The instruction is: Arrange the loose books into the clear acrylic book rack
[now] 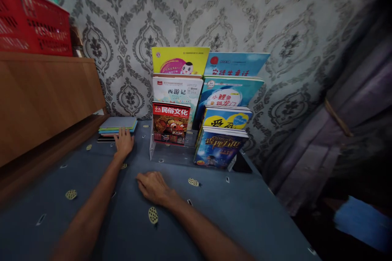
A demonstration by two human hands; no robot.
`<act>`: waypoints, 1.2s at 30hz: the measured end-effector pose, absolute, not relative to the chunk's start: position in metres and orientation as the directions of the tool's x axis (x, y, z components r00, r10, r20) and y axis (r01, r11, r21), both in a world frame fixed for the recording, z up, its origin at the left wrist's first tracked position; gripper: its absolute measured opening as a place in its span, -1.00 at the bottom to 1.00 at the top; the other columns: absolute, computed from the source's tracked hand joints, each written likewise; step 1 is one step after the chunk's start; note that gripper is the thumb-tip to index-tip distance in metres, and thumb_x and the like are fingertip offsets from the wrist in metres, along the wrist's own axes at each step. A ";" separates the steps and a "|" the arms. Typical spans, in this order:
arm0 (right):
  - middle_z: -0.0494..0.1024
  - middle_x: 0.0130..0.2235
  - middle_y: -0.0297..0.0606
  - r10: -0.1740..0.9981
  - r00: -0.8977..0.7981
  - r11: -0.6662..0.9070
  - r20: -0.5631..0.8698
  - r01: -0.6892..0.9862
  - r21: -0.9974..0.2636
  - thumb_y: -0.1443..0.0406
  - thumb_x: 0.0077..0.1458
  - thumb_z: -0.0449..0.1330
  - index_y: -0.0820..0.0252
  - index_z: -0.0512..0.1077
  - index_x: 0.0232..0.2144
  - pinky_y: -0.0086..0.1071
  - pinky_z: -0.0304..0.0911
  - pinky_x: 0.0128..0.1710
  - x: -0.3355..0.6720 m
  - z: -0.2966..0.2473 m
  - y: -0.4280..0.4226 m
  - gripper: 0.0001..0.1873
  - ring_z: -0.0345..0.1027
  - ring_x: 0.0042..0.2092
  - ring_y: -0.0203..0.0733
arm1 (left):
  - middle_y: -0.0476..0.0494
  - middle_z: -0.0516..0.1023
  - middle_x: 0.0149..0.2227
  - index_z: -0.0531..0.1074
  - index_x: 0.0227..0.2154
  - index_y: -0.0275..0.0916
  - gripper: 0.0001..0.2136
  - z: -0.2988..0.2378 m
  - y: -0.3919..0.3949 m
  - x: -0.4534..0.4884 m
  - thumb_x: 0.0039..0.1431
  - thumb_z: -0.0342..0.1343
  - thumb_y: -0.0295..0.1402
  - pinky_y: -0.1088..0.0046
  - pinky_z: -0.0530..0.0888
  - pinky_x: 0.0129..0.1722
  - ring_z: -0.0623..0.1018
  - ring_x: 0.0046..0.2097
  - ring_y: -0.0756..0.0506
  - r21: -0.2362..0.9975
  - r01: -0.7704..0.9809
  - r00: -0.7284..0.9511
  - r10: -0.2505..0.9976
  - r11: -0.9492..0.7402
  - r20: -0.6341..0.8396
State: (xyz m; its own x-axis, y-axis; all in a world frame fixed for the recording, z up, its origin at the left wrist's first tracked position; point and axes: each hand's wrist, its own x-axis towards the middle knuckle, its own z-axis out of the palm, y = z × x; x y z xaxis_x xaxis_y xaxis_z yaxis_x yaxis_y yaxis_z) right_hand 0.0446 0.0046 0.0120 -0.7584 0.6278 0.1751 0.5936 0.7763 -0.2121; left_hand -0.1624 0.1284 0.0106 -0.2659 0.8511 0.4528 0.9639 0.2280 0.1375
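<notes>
My left hand [123, 143] reaches forward with its fingers stretched flat, the fingertips touching the near edge of a low stack of thin books [118, 124]. My right hand [154, 188] lies palm down on the blue patterned cloth [232, 212], fingers loosely together and holding nothing. Just beyond it stands a clear tiered book rack [153, 149] filled with several children's books; a red-covered magazine [170, 123] sits in its front left slot and a dark blue book [219, 149] in the front right.
A wooden headboard or shelf [45, 98] runs along the left, with a red plastic crate [33, 20] on top. Patterned wallpaper is behind the rack. A grey curtain [343, 130] hangs on the right. A dark phone-like object [241, 165] lies behind the rack's right side.
</notes>
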 end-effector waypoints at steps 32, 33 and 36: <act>0.65 -0.28 -0.24 0.616 -0.765 0.786 0.188 0.577 -0.222 0.32 0.26 0.08 0.15 0.46 -0.20 -0.35 0.02 -0.42 0.047 0.010 0.007 -0.84 0.51 -0.32 -0.17 | -0.51 0.07 0.37 0.16 0.29 -0.32 -0.36 0.027 0.185 -0.210 0.28 -0.16 -0.01 -0.48 0.10 0.12 0.05 0.38 -0.48 0.044 0.981 -0.192 0.966 0.188 0.175; 0.65 -0.29 -0.24 0.617 -0.766 0.784 0.179 0.582 -0.215 0.30 0.26 0.08 0.14 0.46 -0.19 -0.36 0.01 -0.42 0.047 0.010 0.007 -0.84 0.51 -0.32 -0.17 | -0.51 0.08 0.37 0.16 0.29 -0.31 -0.36 0.027 0.186 -0.211 0.28 -0.16 0.00 -0.48 0.09 0.13 0.04 0.39 -0.48 0.039 0.982 -0.188 0.968 0.184 0.167; 0.65 -0.30 -0.24 0.618 -0.769 0.784 0.164 0.585 -0.208 0.28 0.27 0.07 0.13 0.47 -0.18 -0.35 0.00 -0.43 0.047 0.008 0.009 -0.82 0.51 -0.33 -0.16 | -0.55 0.18 0.32 0.23 0.24 -0.30 -0.39 0.028 0.185 -0.215 0.29 -0.16 0.01 -0.50 0.10 0.10 0.12 0.35 -0.50 0.030 0.990 -0.144 0.975 0.141 0.169</act>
State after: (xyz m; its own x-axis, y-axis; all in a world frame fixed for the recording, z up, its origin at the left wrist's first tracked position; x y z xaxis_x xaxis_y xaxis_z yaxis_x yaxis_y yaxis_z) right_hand 0.0473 0.0090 0.0075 -0.7692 0.6176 0.1639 0.5852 0.7839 -0.2076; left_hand -0.2153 0.1854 0.0282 -0.1440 0.9750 0.1695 0.9896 0.1408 0.0303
